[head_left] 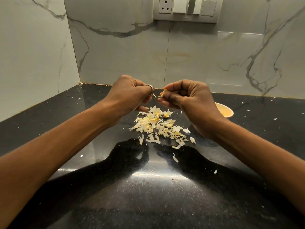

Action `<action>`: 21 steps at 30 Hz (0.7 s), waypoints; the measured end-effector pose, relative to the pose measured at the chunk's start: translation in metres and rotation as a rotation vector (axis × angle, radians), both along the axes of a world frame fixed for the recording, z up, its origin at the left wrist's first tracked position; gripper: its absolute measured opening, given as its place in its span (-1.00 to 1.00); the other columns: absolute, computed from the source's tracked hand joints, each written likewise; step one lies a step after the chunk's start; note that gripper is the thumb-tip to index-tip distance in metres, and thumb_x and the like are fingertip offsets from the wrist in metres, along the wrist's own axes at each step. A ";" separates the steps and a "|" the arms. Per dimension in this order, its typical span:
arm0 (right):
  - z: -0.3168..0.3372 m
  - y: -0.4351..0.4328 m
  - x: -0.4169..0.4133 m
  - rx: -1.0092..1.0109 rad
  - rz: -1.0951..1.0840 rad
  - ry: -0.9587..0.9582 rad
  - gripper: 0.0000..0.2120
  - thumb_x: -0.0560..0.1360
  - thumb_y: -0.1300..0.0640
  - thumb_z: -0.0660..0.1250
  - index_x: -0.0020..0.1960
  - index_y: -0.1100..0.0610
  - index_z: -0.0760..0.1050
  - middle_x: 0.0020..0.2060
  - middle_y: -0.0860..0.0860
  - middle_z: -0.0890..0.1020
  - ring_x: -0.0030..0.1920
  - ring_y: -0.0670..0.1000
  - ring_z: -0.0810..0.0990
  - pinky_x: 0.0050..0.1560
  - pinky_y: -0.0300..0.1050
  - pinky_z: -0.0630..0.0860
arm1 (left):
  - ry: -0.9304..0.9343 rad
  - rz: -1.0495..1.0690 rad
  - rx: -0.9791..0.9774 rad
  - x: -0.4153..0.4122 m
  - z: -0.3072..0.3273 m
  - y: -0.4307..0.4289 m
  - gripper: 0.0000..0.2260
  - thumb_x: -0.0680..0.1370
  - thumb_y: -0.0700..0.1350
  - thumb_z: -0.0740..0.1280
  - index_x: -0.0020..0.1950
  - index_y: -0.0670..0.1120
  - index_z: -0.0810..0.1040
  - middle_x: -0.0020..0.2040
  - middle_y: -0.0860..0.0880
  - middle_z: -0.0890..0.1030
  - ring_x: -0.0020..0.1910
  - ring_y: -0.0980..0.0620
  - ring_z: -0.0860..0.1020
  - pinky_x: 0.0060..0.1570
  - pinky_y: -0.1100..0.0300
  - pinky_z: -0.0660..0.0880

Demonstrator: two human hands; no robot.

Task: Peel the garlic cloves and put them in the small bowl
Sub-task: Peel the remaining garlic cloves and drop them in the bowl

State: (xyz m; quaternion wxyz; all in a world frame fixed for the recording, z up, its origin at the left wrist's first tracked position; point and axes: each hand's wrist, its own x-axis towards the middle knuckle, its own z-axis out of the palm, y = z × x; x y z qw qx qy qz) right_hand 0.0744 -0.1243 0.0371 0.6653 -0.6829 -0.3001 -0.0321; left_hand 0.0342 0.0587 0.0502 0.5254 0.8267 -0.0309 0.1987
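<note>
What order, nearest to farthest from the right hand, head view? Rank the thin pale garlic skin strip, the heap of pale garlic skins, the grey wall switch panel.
1. Garlic skin strip, pinched in the right hand.
2. Heap of garlic skins, below on the counter.
3. Switch panel, high on the back wall.

A pale-yellow garlic clove (pixel 162 95), papery skin partly pulled off, is pinched in the right hand (pixel 189 103) above the bench (pixel 148 187). The small bowl (pixel 225 111), pale orange and upright, stands at 3 o'clock from it
</note>
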 end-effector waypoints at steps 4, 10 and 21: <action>0.002 -0.003 0.002 -0.019 -0.020 -0.019 -0.85 0.53 0.39 0.37 0.10 0.31 0.57 -0.04 0.24 0.69 -0.05 0.08 0.74 -0.02 -0.14 0.67 | -0.025 0.078 -0.008 0.003 0.002 0.005 -0.78 0.61 -0.10 0.34 -0.08 -0.24 0.65 -0.17 -0.14 0.63 -0.20 0.03 0.58 -0.34 0.24 0.58; -0.003 0.000 0.001 -0.139 -0.056 -0.146 -0.86 0.53 0.36 0.39 0.08 0.27 0.62 -0.08 0.17 0.72 -0.09 0.05 0.74 -0.04 -0.10 0.68 | -0.111 -0.029 0.121 -0.001 -0.001 -0.006 -0.91 0.56 -0.17 0.42 0.02 -0.16 0.67 -0.10 -0.07 0.67 -0.18 0.09 0.63 -0.31 0.25 0.60; -0.005 0.001 0.002 -0.224 -0.117 -0.326 -0.84 0.51 0.35 0.43 0.08 0.26 0.66 -0.07 0.12 0.73 -0.12 -0.01 0.74 -0.07 -0.08 0.69 | -0.097 -0.079 0.161 -0.001 -0.003 -0.004 -0.95 0.57 -0.17 0.42 -0.06 -0.08 0.68 -0.13 -0.12 0.68 -0.13 -0.14 0.68 -0.29 0.05 0.67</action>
